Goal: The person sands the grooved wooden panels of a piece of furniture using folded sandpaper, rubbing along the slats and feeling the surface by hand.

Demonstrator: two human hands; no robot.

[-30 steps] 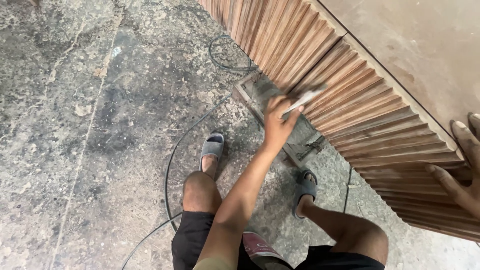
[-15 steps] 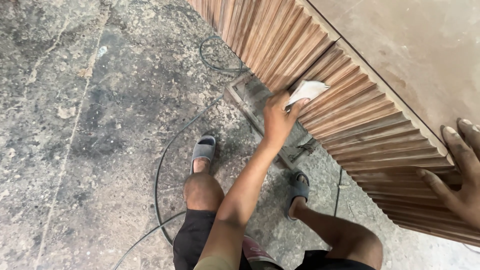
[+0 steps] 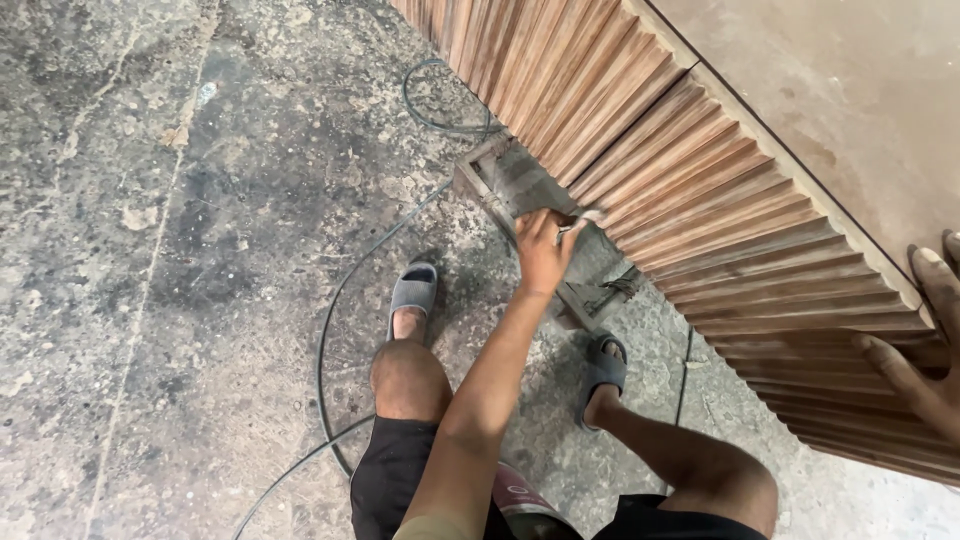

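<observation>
A cabinet with a fluted wooden front [image 3: 680, 170] and a flat brown top [image 3: 840, 90] stands before me. My left hand [image 3: 540, 250] reaches down to the bottom edge of the ribs and is shut on a small pale sheet, probably sandpaper [image 3: 587, 217], pressed against the wood. Most of the sheet is hidden under my fingers. My right hand [image 3: 925, 340] rests at the far right on the cabinet's upper edge, fingers spread over the ribs and holding nothing.
A grey metal frame [image 3: 505, 180] lies on the floor under the cabinet. A thin black cable [image 3: 330, 330] loops over the stained concrete floor [image 3: 200, 250] past my left sandal [image 3: 412, 290]. My right sandal [image 3: 605, 365] is near the frame.
My left hand has slid down the ribs to their bottom edge with the pale sheet, which now shows less. My right hand stays on the cabinet edge.
</observation>
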